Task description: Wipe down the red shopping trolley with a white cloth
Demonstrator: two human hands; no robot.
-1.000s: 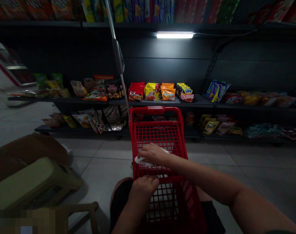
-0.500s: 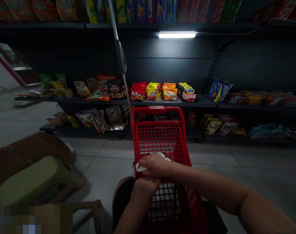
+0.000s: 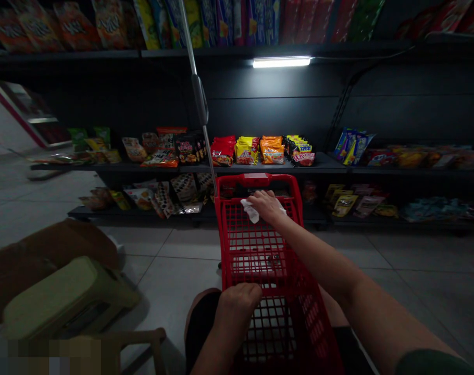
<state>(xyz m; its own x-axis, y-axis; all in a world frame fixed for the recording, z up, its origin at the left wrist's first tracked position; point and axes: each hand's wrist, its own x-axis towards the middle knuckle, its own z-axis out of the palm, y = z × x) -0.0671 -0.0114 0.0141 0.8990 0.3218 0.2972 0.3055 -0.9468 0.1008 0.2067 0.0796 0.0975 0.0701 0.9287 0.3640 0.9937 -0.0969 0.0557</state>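
Left hand (image 3: 239, 303): nearest, at the bottom centre of the frame, curled over the near end of the basket; whether it grips or only rests there cannot be told.

Right hand (image 3: 265, 204): reaching along the basket to its far end, closed down on the cloth. A moment ago it sat beside the left hand at the near end; now the two are well apart.

White crumpled cloth (image 3: 250, 211): under the right hand's fingers, against the inside of the far rim, its loose end hanging onto the mesh.

Red plastic mesh shopping basket (image 3: 256, 180): upright in the middle of the frame, running away from the person, with a slim silver telescopic pole (image 3: 200, 99) rising just beside its far left corner.

Lower left: an olive-green plastic stool (image 3: 67, 299) lies tilted on a flattened brown cardboard sheet (image 3: 37, 265), beside a light wooden chair rail (image 3: 139, 337).

Far shelves: dark metal shelving (image 3: 323, 164) across the back carries red, yellow and orange snack packets (image 3: 247, 151), under a white strip light (image 3: 282, 62).
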